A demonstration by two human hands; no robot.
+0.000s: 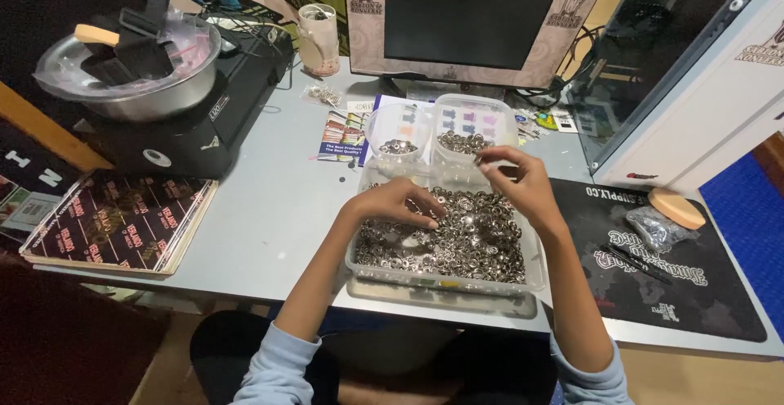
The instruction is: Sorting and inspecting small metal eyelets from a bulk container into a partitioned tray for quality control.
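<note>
A clear rectangular plastic tub (pixel 532 276) at the desk's front edge holds a heap of small silvery metal rings (pixel 465 246). My left hand (pixel 398 203) rests palm down on the heap, fingers curled among the rings. My right hand (pixel 516 178) is raised over the tub's far side, pinching a small metal ring (pixel 478 158) between fingertips. Just behind stand two smaller clear containers: a round one (pixel 398 131) with a few rings and a squarer one (pixel 474 123) with more rings.
A monitor (pixel 474 17) stands behind the containers. At the left, a metal bowl (pixel 131 74) sits on a black machine (pixel 204 119), with a stack of dark printed sheets (pixel 122 221) below. At the right lie a black mat (pixel 670 266), a round tan pad (pixel 676 207) and a small bag (pixel 653 229).
</note>
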